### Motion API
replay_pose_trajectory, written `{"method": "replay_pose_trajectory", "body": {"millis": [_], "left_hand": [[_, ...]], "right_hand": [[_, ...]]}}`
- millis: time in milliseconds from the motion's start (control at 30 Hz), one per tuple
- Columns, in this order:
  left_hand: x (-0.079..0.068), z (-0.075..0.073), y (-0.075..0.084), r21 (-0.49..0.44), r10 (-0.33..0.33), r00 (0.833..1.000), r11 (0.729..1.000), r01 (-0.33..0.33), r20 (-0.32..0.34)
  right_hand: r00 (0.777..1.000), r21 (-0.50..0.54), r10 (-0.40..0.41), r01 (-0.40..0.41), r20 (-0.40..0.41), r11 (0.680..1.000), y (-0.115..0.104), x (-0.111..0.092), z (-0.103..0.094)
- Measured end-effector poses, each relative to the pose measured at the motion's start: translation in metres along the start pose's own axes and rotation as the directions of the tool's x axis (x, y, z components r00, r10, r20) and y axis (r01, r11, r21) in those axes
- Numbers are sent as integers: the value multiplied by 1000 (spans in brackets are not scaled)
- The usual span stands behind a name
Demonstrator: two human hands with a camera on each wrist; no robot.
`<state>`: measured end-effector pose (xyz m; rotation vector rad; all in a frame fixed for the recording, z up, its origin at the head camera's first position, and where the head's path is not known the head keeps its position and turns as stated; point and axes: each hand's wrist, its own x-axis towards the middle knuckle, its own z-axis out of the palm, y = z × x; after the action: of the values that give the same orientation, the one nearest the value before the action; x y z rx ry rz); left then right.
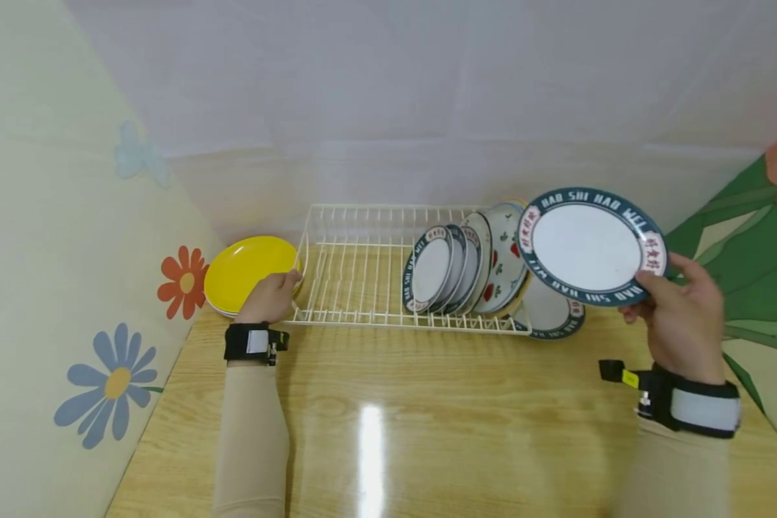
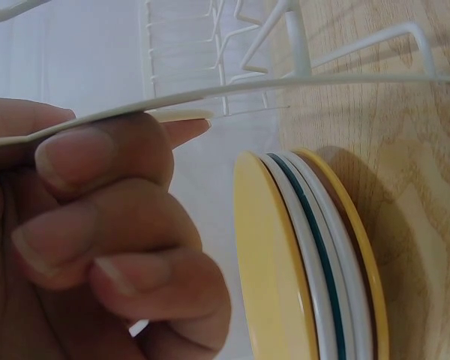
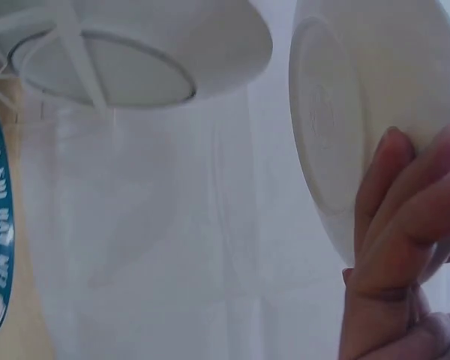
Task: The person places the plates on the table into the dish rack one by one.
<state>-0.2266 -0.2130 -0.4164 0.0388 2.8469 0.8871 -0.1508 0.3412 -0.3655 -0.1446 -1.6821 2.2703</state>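
We are watching the left hand [image 1: 268,298] gripping the left edge of the wire rack [image 1: 362,325], the right hand [image 1: 686,324] pinching a blue-rimmed plate [image 1: 585,248] near its right edge; we are fearing a slipping one-sided pinch, dropping it onto the standing plates [image 1: 430,273].

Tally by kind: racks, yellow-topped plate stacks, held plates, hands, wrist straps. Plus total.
Rack: 1
Yellow-topped plate stack: 1
Held plate: 1
Hands: 2
Wrist straps: 2
Total: 7
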Motion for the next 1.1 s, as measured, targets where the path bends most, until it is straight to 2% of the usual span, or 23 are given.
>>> {"method": "replay_pose_trajectory", "body": {"millis": [100,167,200,267,333,367,500,633,867,933,1000,1067,1100], "left_hand": [[1,1,0,1,-3,1000,1000,3,7],[1,2,-1,0,-5,1000,1000,5,5],[1,2,-1,1,-4,1000,1000,4,3],[1,3,-1,0,-10,1000,1000,10,-1],[0,3,-1,0,-11,1000,1000,11,-6],[0,3,0,-1,-11,1000,1000,11,-7],[0,3,0,-3,-13,1000,1000,13,-3],[1,2,1,-2,-16,1000,1000,16,0],[1,1,-1,7,-13,1000,1000,13,0],[1,1,0,3,-17,1000,1000,17,-3],[0,1,0,-2,-18,1000,1000,18,0],[0,1,1,-7,-24,1000,1000,24,-1],[0,1,1,-4,-24,1000,1000,24,-2]], "right_hand": [[999,-158,16,-9,42,987,-5,6,23],[996,-324,25,4,84,946,-8,11,41],[994,-405,24,21,104,914,-10,14,50],[989,-569,23,64,145,820,-12,20,69],[981,-671,28,111,194,733,-12,25,87],[975,-698,31,134,219,704,-12,28,96],[947,-760,76,200,311,619,-12,37,128],[913,-831,140,274,383,485,-12,44,159],[855,-875,272,345,443,340,1,56,205],[843,-879,287,375,455,294,9,59,215],[839,-884,291,402,460,238,17,61,224],[835,-886,298,417,462,205,24,63,231],[835,-887,300,427,461,176,28,64,235]]}}
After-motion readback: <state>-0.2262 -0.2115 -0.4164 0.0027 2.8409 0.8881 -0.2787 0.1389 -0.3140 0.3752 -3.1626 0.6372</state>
